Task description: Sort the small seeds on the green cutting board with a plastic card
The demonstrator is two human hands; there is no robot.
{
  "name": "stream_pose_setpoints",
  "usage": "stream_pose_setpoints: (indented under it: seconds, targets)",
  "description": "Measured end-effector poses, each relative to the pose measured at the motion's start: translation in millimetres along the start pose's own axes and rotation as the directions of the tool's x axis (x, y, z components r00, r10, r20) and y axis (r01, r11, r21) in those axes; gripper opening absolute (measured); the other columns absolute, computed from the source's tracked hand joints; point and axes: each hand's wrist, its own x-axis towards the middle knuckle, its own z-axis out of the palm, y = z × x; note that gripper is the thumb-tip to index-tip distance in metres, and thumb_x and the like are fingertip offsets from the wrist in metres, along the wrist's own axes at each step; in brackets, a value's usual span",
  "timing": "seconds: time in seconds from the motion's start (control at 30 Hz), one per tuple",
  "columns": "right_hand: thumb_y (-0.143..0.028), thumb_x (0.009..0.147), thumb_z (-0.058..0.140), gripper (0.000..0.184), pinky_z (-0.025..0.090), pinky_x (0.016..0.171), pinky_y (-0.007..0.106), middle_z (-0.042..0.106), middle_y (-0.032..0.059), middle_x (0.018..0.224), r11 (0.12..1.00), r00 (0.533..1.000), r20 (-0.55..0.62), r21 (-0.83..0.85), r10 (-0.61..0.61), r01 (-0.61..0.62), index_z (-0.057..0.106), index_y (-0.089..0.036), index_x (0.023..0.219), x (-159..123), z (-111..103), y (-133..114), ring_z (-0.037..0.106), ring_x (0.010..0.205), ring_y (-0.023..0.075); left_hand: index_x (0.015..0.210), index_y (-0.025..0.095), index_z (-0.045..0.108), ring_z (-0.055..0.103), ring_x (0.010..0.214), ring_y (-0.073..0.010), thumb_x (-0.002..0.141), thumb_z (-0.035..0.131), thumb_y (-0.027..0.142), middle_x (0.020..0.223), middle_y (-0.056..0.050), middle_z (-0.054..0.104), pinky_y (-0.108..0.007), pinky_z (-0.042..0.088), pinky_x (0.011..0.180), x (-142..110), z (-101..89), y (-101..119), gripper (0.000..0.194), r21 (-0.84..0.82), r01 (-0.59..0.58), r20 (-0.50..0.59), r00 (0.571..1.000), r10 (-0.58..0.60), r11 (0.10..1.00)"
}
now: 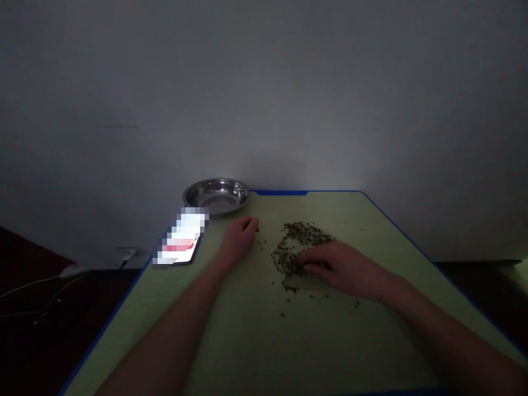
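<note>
Small dark grains, like beans or peppercorns (303,234), lie in a loose, ring-like scatter on the pale green table (247,341). My right hand (336,265) is at the right side of this scatter, its thumb and forefinger bent down into the grains in a pinch. What lies between those fingertips is too dark to make out. Left of the scatter, my left hand (241,234) rests on the table with its fingers curled closed; their contents are hidden. A few stray grains lie near it. A faint pale straight-edged patch (292,283) shows beside the grains, below my right hand.
A shiny steel basin (218,197) stands at the back left corner, by the wall (264,99). In front of it lies a phone (181,239) with a lit, blurred screen. A charger with cables (74,270) is at the left, beyond the blue table edge.
</note>
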Motion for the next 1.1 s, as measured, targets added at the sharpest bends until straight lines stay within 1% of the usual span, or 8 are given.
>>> stream_pose_setpoints:
  seconds: [0.2, 0.33, 0.5, 0.57, 0.7, 0.8, 0.97, 1.1]
  targets:
    - [-0.022, 0.087, 0.054, 0.018, 0.039, 0.062, 0.026, 0.073, 0.0007, 0.084, 1.000, 1.000, -0.010, -0.014, 0.010, -0.010, 0.071, -0.025, 0.091, 4.6, -1.4, 1.0, 0.062, 0.071, 0.0153, 0.059, 0.020, 0.052, 0.045, 0.048, -0.0143, 0.080, 0.042, 0.041, 0.045, 0.004, 0.044, -0.027, 0.032, 0.050, 0.7, 0.8, -1.0, 0.031, -0.020, -0.001, 0.007, 1.000, 0.002, 1.000]
    - [-0.023, 0.088, 0.052, 0.019, 0.038, 0.063, 0.026, 0.073, 0.0016, 0.084, 0.996, 0.999, -0.017, -0.082, 0.035, -0.036, 0.071, -0.024, 0.091, 10.1, 0.5, -3.0, 0.062, 0.072, 0.0159, 0.059, 0.020, 0.052, 0.045, 0.048, -0.0144, 0.079, 0.040, 0.042, 0.045, 0.004, 0.043, -0.026, 0.031, 0.049, 1.3, 1.4, -2.2, 0.032, -0.013, -0.006, 0.004, 1.000, 0.006, 1.000]
    - [-0.023, 0.089, 0.050, 0.018, 0.038, 0.066, 0.026, 0.072, 0.0005, 0.082, 0.995, 0.999, 0.027, -0.089, -0.031, 0.033, 0.069, -0.024, 0.089, 11.6, 3.0, -11.0, 0.063, 0.075, 0.0156, 0.060, 0.020, 0.053, 0.046, 0.050, -0.0146, 0.080, 0.041, 0.041, 0.046, 0.004, 0.044, -0.026, 0.032, 0.050, 1.6, 1.7, -2.7, 0.031, -0.008, -0.019, -0.008, 1.000, 0.019, 1.000]
    - [-0.023, 0.089, 0.050, 0.018, 0.037, 0.066, 0.026, 0.072, 0.0005, 0.083, 0.995, 0.999, 0.033, -0.093, -0.034, 0.037, 0.069, -0.024, 0.089, 12.7, 2.9, -12.4, 0.063, 0.076, 0.0158, 0.059, 0.020, 0.053, 0.047, 0.050, -0.0146, 0.080, 0.042, 0.040, 0.046, 0.004, 0.044, -0.026, 0.032, 0.050, 1.5, 1.7, -2.5, 0.031, -0.010, -0.017, -0.010, 1.000, 0.016, 1.000]
    - [-0.024, 0.089, 0.051, 0.019, 0.036, 0.064, 0.026, 0.072, 0.0019, 0.085, 0.991, 1.000, -0.004, -0.133, -0.008, 0.007, 0.069, -0.023, 0.090, 18.6, 3.8, -16.8, 0.063, 0.075, 0.0160, 0.060, 0.020, 0.053, 0.046, 0.049, -0.0143, 0.079, 0.041, 0.040, 0.045, 0.004, 0.044, -0.026, 0.031, 0.049, 1.0, 1.6, -1.2, 0.031, -0.016, -0.006, -0.004, 1.000, 0.006, 1.000]
    - [-0.022, 0.089, 0.050, 0.019, 0.036, 0.064, 0.026, 0.072, 0.0027, 0.084, 0.987, 0.999, -0.019, -0.158, -0.031, 0.028, 0.069, -0.022, 0.087, 22.0, 6.1, -22.5, 0.062, 0.074, 0.0157, 0.060, 0.020, 0.053, 0.045, 0.048, -0.0140, 0.080, 0.041, 0.040, 0.045, 0.004, 0.043, -0.026, 0.031, 0.049, 0.8, 1.4, -0.2, 0.031, -0.010, -0.006, -0.002, 1.000, 0.006, 1.000]
    - [-0.019, 0.087, 0.054, 0.015, 0.037, 0.066, 0.026, 0.072, 0.0010, 0.087, 0.989, 0.995, 0.021, -0.107, -0.096, 0.097, 0.068, -0.023, 0.091, 15.9, 7.8, -26.6, 0.063, 0.078, 0.0155, 0.058, 0.020, 0.053, 0.044, 0.047, -0.0138, 0.079, 0.042, 0.040, 0.045, 0.004, 0.043, -0.026, 0.031, 0.049, 1.6, 2.0, -0.9, 0.032, 0.003, -0.023, -0.008, 1.000, 0.023, 1.000]
    - [-0.020, 0.089, 0.053, 0.016, 0.039, 0.069, 0.026, 0.072, 0.0010, 0.088, 0.992, 0.991, 0.060, -0.047, -0.117, 0.120, 0.069, -0.023, 0.091, 4.4, 7.8, -26.7, 0.064, 0.080, 0.0156, 0.060, 0.019, 0.053, 0.046, 0.048, -0.0140, 0.079, 0.043, 0.041, 0.045, 0.004, 0.044, -0.026, 0.032, 0.050, 2.1, 2.9, -2.8, 0.031, -0.025, -0.018, -0.005, 1.000, 0.018, 1.000]
